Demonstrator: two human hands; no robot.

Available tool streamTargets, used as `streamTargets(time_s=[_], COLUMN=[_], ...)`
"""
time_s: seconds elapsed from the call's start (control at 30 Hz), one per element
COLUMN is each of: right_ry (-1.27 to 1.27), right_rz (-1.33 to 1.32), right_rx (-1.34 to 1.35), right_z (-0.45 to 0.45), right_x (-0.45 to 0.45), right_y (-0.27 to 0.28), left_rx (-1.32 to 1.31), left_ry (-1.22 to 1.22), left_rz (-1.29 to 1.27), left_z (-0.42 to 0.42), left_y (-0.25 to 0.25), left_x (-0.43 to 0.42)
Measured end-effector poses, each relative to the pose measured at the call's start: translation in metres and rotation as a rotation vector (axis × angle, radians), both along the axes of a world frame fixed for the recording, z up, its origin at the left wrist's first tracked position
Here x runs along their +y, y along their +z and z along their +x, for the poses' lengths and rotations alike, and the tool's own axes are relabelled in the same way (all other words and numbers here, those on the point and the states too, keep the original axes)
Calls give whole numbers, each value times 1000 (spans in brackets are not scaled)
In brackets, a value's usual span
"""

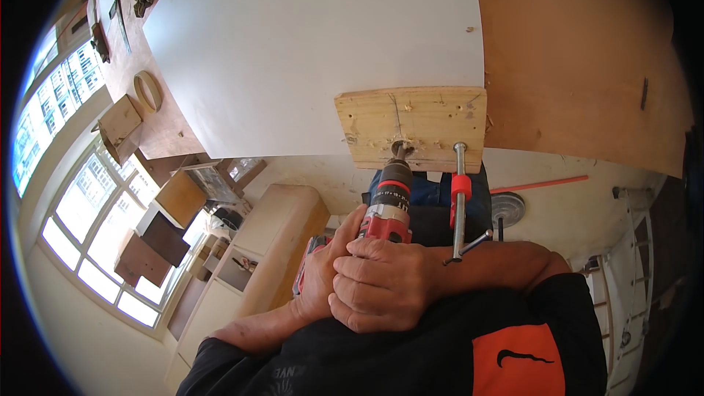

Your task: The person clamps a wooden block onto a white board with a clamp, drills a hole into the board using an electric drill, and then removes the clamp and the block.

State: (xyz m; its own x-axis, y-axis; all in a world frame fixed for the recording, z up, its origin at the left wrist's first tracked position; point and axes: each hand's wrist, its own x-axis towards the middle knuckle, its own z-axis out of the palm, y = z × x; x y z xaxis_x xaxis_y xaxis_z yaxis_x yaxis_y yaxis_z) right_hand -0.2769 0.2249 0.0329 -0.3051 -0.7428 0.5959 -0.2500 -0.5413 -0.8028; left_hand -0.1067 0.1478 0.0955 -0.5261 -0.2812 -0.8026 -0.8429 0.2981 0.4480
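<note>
A red and black cordless drill points away from me, its bit reaching a rough hole near the close edge of a wooden board. My left hand is closed around the left side of the drill, and part of the red casing shows beyond it. Over the drill's rear end, my right hand is curled and overlaps the left. Wood shavings lie around the hole, and pencil lines mark the board. To the right of the drill, a bar clamp with a red part grips the board's edge.
The board rests on a white sheet beside a brown panel. A tape roll and a wood block sit at the left. Below are a cabinet, a round metal plate and a white ladder.
</note>
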Motion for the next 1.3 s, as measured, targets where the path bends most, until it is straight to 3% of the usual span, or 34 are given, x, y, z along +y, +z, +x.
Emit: streamTargets(time_s=[0.17,0.2,0.57,0.8,0.9,1.3], right_ry=[1,1,1,2,15,-30], right_rz=[0,-1,-5,1,3,-21], right_rx=[-4,-2,-1,-5,-8,-26], right_z=[0,0,-2,-4,-4,2], right_x=[2,1,-2,-1,-1,-5], right_y=[0,0,0,0,0,-2], left_rx=[7,76,26,36,-102,-54], left_ry=[83,-30,-11,96,217,-71], left_rz=[12,-43,-77,63,222,-53], left_z=[-1,-3,-22,-24,-18,4], left_y=[-1,-1,7,9,6,0], left_x=[0,-2,-4,-7,-9,2])
